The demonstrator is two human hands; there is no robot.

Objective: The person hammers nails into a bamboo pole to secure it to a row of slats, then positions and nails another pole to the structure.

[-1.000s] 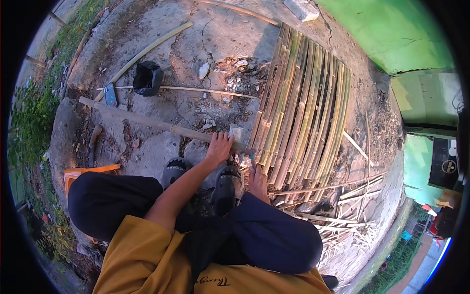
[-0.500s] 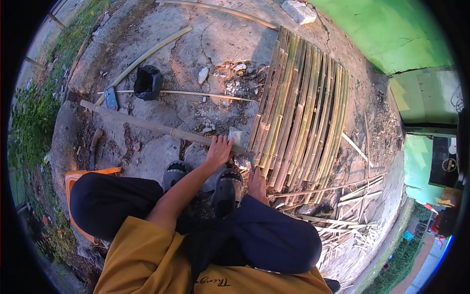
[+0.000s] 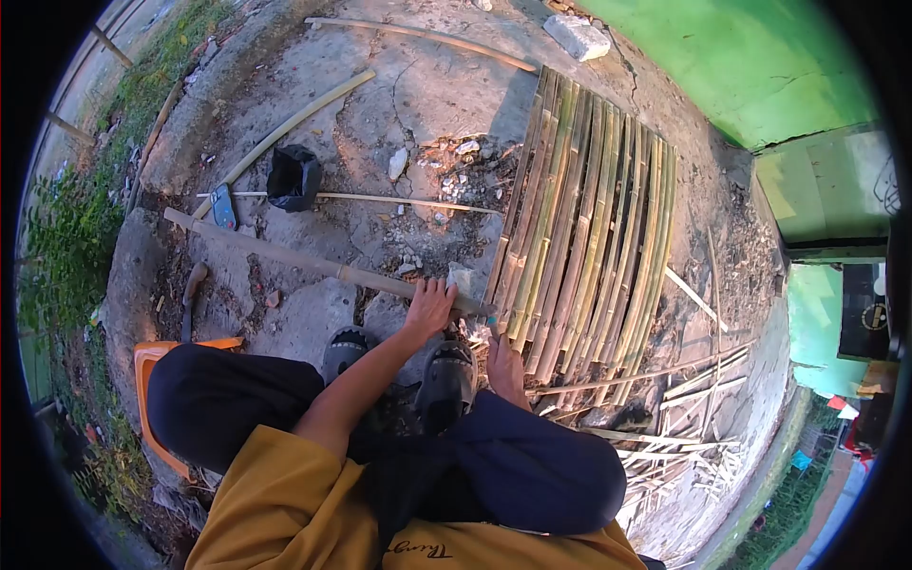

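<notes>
My left hand (image 3: 432, 306) is closed around a long split bamboo strip (image 3: 285, 255) near its right end. The strip runs from there up to the left, over the ground. My right hand (image 3: 506, 369) is closed on a slim hand tool (image 3: 493, 326) with a teal part. Its upper end is close to the strip's end, and its exact kind is hard to make out. Just right of both hands lies a panel of bamboo slats (image 3: 579, 228), set side by side with narrow gaps. My shoes (image 3: 446, 385) are below the strip.
A black bag (image 3: 293, 178) and a phone (image 3: 223, 207) sit beyond the strip. A knife with a wooden handle (image 3: 194, 285) lies left, near an orange plastic stool (image 3: 147, 380). Offcuts (image 3: 665, 456) litter the lower right. A green wall (image 3: 693, 66) borders the right side.
The view has shifted slightly, so the ground and objects appear a little lower. Both hands keep their holds, and the tool's upper end stays close to the strip's right end.
</notes>
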